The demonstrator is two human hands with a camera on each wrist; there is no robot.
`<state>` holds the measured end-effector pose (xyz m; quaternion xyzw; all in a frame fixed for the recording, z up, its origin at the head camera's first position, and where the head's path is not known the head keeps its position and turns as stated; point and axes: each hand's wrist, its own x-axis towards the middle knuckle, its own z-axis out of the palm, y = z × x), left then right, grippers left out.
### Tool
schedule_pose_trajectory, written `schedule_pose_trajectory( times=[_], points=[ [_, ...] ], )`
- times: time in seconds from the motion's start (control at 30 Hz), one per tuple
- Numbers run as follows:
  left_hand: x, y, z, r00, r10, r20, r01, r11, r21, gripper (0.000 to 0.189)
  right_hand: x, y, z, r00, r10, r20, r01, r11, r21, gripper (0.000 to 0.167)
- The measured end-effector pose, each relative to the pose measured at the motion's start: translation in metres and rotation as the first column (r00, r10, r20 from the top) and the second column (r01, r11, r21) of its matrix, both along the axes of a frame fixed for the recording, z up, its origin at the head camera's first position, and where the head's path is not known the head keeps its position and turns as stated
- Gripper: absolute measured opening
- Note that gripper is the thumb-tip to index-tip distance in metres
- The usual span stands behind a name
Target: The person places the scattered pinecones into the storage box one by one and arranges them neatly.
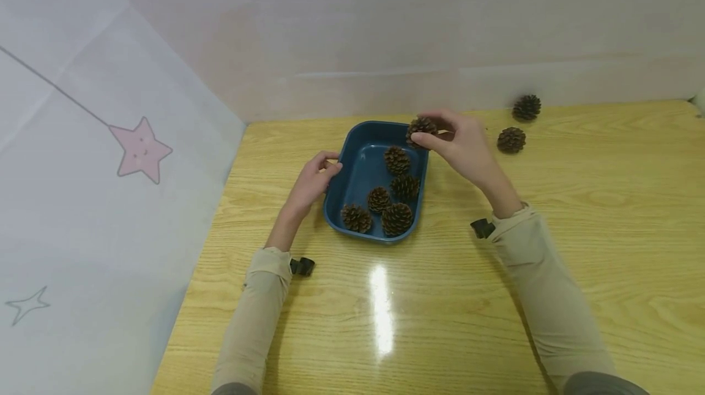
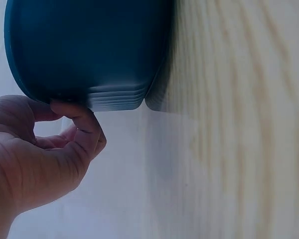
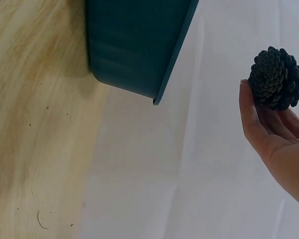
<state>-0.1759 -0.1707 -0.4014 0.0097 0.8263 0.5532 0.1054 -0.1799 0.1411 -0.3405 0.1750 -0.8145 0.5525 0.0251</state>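
Note:
A pine cone point(image 1: 421, 131) is pinched between the thumb and fingers of my right hand point(image 1: 465, 147), over the far right corner of a blue plastic tub point(image 1: 358, 165). In the right wrist view the held pine cone point(image 3: 274, 78) is raised off the table, apart from the tub's side point(image 3: 134, 45). My left hand point(image 1: 314, 184) grips the tub's left rim, thumb and fingers bent at the edge, as the left wrist view shows with the hand point(image 2: 50, 149) at the rim. Several brown pine cones point(image 1: 396, 218) lie inside, mostly toward the right and near end.
Two more pine cones, one point(image 1: 527, 108) by the back edge and one point(image 1: 511, 140) just nearer, lie right of the tub on the wooden table point(image 1: 440, 321). A pale sheet point(image 1: 358, 27) hangs behind, and a wall with a pink star point(image 1: 142, 150) stands at left.

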Motion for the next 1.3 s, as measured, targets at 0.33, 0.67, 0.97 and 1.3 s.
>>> schedule_pose_trajectory(
  times=[0.33,0.67,0.97,1.3],
  points=[
    [-0.001,-0.001,0.001,1.0,0.015,0.022,-0.016,0.999,0.041,0.037,-0.003,-0.007,-0.009,1.0,0.019,0.002,-0.019,0.999,0.029,0.045],
    [-0.001,-0.002,0.001,1.0,0.01,0.028,-0.012,0.999,0.049,0.035,-0.002,-0.01,-0.011,0.999,0.043,0.018,-0.044,0.998,0.034,0.045],
    [-0.002,-0.002,-0.001,0.999,0.004,0.036,-0.006,0.997,0.072,0.033,-0.001,-0.011,-0.012,0.999,0.052,-0.01,-0.052,0.998,0.032,0.044],
    [-0.001,-0.002,0.0,0.999,-0.009,0.036,0.006,0.998,0.062,0.036,0.0,-0.012,-0.011,0.999,0.048,0.013,-0.048,0.999,0.022,0.043]
  ],
)
